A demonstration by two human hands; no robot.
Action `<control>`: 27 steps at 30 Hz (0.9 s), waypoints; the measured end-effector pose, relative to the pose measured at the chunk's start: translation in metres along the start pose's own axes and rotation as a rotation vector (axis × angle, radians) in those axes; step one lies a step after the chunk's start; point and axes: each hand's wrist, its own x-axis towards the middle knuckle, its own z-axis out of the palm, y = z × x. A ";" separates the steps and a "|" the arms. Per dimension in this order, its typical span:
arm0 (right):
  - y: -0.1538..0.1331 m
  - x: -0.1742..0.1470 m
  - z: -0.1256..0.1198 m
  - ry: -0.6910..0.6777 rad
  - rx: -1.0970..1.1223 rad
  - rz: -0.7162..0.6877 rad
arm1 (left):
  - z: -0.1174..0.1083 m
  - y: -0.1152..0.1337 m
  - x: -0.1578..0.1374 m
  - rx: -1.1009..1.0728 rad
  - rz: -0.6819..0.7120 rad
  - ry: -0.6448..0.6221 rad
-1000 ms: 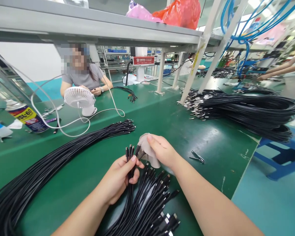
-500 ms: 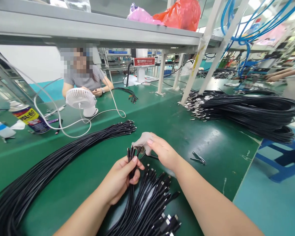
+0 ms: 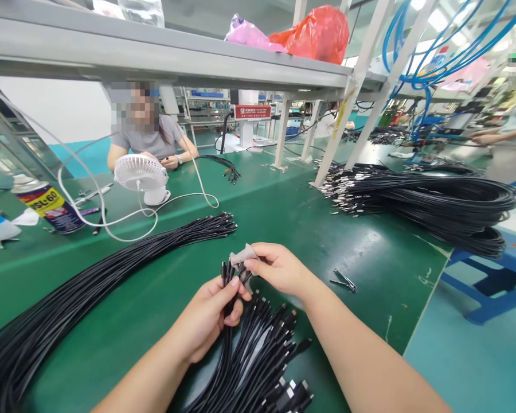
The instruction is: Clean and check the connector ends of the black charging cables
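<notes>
Several black cables [image 3: 226, 338] are gripped near their connector ends by my left hand [image 3: 217, 310], with the plugs pointing up. My right hand [image 3: 279, 269] pinches a small grey cloth [image 3: 242, 254] folded around one of those connector ends. Just below both hands, a loose pile of black cables [image 3: 262, 344] with metal-tipped plugs lies on the green table [image 3: 309, 246]. Left of my hands runs a long, neat bundle of black cables [image 3: 155, 252], its ends lined up towards the middle of the table.
A nail clipper [image 3: 344, 281] lies to the right. Coiled cables [image 3: 430, 195] are heaped at the right edge, above a blue stool [image 3: 477, 292]. A white fan [image 3: 141, 175], spray can [image 3: 49, 203] and white cord stand left. Across the table sits a person [image 3: 155, 132]; a shelf [image 3: 167, 57] spans overhead.
My right hand has moved slightly left and down, and the grey cloth has closed around a connector end. My left hand keeps its hold on the cables. The view has shifted slightly.
</notes>
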 end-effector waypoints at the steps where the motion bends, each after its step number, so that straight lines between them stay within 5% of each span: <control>1: 0.001 0.000 0.002 0.013 0.002 0.023 | 0.001 0.000 0.000 0.010 0.000 0.005; 7: 0.000 0.001 0.013 -0.091 0.316 0.269 | 0.004 -0.001 0.003 0.108 0.040 0.017; 9: -0.001 0.002 0.014 -0.105 0.315 0.269 | 0.003 -0.002 0.003 0.127 0.040 0.017; 15: -0.003 0.003 0.017 0.149 0.037 0.164 | 0.001 -0.001 0.003 0.114 0.042 0.046; 21: 0.005 0.005 0.015 -0.023 0.266 0.307 | 0.002 -0.001 0.002 0.102 0.022 0.055; 27: 0.013 0.008 0.015 0.114 0.134 0.249 | 0.004 0.000 0.004 0.072 0.035 0.096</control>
